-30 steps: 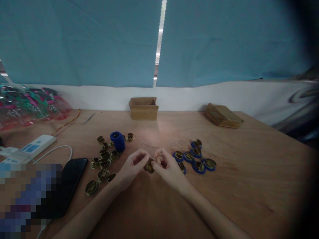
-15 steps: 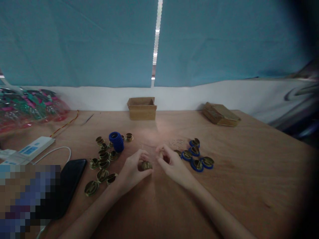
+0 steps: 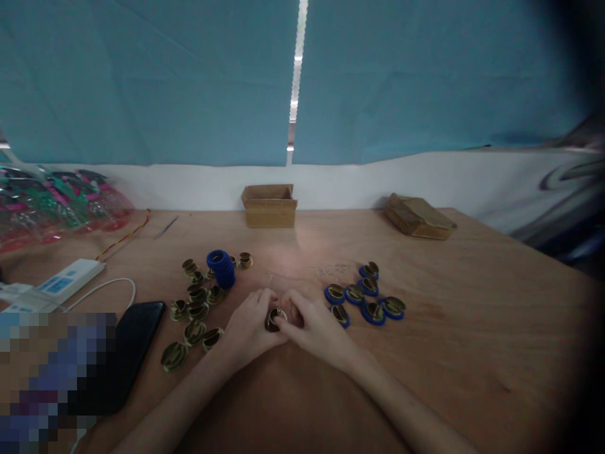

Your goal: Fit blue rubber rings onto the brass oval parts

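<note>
Between my hands, just above the table's middle, is a small round brass part [image 3: 273,320] with a slotted face. My left hand [image 3: 249,325] curls its thumb and fingers around the part from the left. From the right, my right hand [image 3: 314,325] closes in, its thumb tip pressing on the part's edge. Whether its fingers also pinch something tiny cannot be made out. Several like brass parts [image 3: 194,332] lie on the left beside a stack of blue rings [image 3: 221,269]. To the right, several brass parts seated in blue rings [image 3: 354,294] lie near small thin clear pieces [image 3: 331,271].
An open cardboard box [image 3: 270,213] stands at the back, and another brown box [image 3: 418,216] lies back right. At left are a black phone [image 3: 137,343], a white power strip [image 3: 70,277] with a cable, tweezers [image 3: 166,226] and plastic-wrapped tools [image 3: 61,198].
My right hand has moved left and closed in beside my left hand, touching the brass part. Brass parts in blue rings that it hid now show.
</note>
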Demonstrator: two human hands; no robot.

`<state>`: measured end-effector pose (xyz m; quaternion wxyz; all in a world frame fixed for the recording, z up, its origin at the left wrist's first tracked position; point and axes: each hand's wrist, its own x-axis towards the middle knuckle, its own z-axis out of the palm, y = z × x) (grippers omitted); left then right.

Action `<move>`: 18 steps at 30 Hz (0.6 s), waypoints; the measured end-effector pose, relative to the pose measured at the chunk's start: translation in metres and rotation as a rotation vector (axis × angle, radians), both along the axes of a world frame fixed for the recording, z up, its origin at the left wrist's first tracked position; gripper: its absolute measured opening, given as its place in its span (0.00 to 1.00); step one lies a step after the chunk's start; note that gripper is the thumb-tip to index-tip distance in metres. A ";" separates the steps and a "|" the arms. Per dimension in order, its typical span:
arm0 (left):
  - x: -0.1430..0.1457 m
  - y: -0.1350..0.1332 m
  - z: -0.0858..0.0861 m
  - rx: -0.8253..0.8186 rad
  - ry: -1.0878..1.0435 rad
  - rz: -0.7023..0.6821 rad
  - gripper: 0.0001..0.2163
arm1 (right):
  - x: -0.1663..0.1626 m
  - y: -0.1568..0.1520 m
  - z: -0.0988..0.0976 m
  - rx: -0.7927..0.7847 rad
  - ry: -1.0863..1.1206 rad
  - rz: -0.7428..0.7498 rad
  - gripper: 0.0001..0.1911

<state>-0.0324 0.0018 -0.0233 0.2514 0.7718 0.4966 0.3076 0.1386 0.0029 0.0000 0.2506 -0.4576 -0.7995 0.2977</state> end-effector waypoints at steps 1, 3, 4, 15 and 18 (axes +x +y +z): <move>0.000 0.000 0.000 -0.031 0.006 0.004 0.15 | -0.001 -0.001 0.000 0.008 -0.045 -0.018 0.07; 0.001 -0.001 -0.001 -0.093 -0.012 -0.011 0.17 | -0.004 -0.001 -0.001 0.035 -0.134 -0.048 0.10; 0.003 -0.002 -0.001 -0.115 -0.033 -0.022 0.18 | -0.004 -0.001 -0.001 0.055 -0.172 -0.059 0.11; 0.003 -0.005 0.010 0.166 0.070 -0.048 0.23 | 0.010 0.009 0.004 0.436 -0.443 0.014 0.11; -0.009 0.004 0.015 0.434 0.190 0.166 0.14 | 0.009 0.011 -0.002 0.474 -0.539 0.072 0.08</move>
